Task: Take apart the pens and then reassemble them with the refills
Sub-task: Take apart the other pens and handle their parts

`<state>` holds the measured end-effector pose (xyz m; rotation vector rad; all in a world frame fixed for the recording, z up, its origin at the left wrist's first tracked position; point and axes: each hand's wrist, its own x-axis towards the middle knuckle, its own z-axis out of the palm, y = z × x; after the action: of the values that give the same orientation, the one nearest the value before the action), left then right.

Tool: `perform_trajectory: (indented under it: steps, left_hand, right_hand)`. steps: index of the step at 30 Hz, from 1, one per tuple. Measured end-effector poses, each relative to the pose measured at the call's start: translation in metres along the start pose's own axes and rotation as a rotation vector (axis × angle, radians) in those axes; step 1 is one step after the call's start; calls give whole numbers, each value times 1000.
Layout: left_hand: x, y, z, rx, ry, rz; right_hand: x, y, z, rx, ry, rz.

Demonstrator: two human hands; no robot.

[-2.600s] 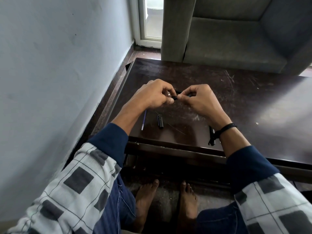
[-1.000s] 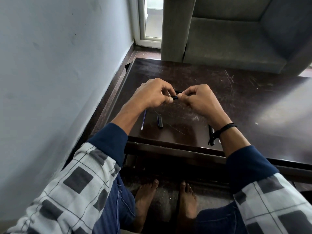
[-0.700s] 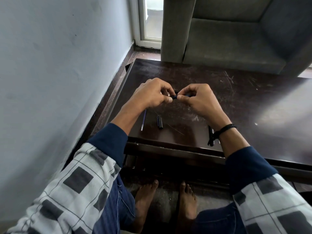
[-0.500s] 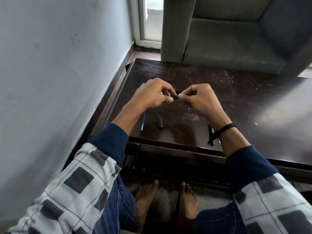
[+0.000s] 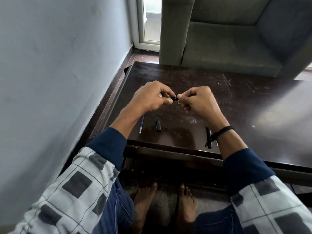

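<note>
Above the dark wooden table, my left hand and my right hand meet and pinch a small dark blue pen part from both ends. Most of that part is hidden by my fingers. On the table near my left forearm lie a thin blue refill and a short black pen piece. Another black pen lies by the front edge, partly behind my right wrist.
A grey wall runs close along the table's left side. A grey armchair stands just behind the far edge. My bare feet are on the floor under the table's front rail.
Both hands stay together at the same spot, with only slight finger shifts on the pen part. The pieces lying on the table have not moved.
</note>
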<state>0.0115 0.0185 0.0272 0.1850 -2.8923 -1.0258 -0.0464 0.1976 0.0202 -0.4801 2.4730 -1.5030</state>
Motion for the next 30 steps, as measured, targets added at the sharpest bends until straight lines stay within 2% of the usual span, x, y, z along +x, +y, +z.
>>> perform_trajectory:
  steps: [13,20,30]
  left_hand:
    - [4,-4,-3,-101,-40,-46]
    - [4,-5,0,-8,14,-46]
    - [3,-2,2,28,46,-17]
  right_hand:
    - [7,5,1,106,-49,-27]
    - [7,8,4,150,-48,53]
    - [2,3,3,85,-20,94]
